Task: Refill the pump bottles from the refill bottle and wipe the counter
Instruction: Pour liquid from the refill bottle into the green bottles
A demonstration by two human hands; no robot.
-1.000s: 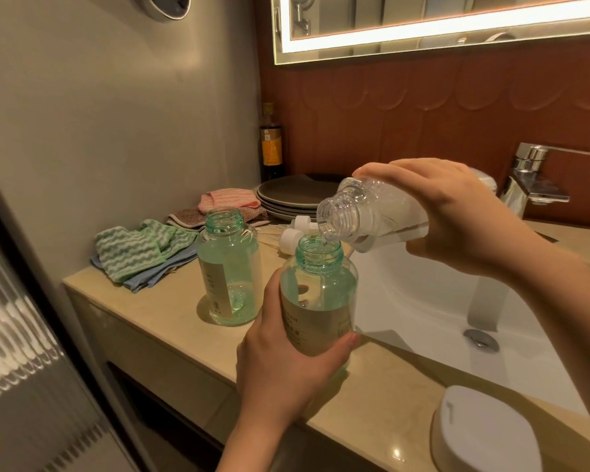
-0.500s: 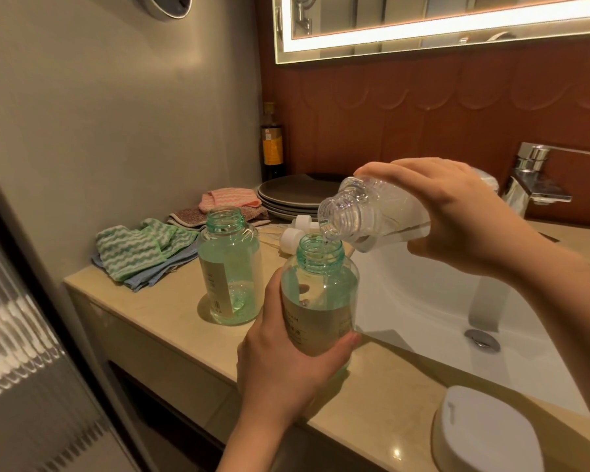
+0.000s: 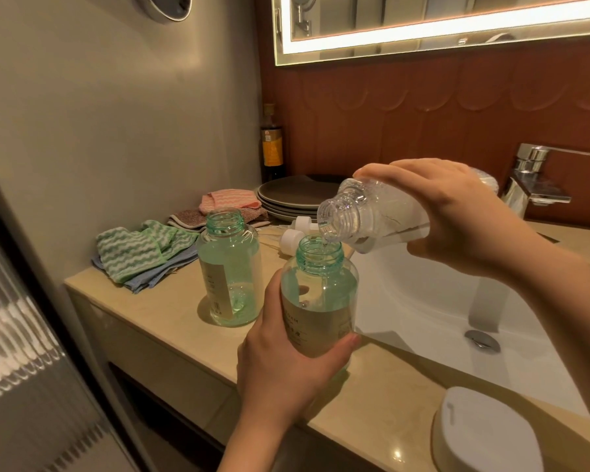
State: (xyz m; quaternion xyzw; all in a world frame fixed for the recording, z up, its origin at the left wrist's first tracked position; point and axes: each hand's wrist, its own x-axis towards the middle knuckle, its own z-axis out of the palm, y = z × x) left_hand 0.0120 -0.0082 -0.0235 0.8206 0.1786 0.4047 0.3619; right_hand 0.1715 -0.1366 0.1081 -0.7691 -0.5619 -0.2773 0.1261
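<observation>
My left hand [image 3: 281, 379] grips a green-tinted bottle [image 3: 321, 294] with no pump on it, standing on the beige counter [image 3: 171, 321] at the basin's edge. My right hand [image 3: 457, 216] holds the clear refill bottle [image 3: 365, 212] tipped on its side, its open mouth just above the green bottle's neck, with a thin stream of clear liquid running in. A second open green bottle [image 3: 230, 270] stands to the left, holding some liquid. Two white pump heads [image 3: 292, 238] lie on the counter behind the bottles.
Green-striped and blue cloths [image 3: 140, 257] lie at the counter's left end, with pink and brown cloths [image 3: 225, 204] behind. Stacked dark plates [image 3: 293, 195] and a dark bottle [image 3: 272, 144] stand by the wall. The white basin [image 3: 423, 301], a chrome tap [image 3: 532, 178] and a white lidded container [image 3: 487, 437] are on the right.
The refill bottle has stayed tipped over the held green bottle while liquid keeps running in. Both hands hold almost the same position.
</observation>
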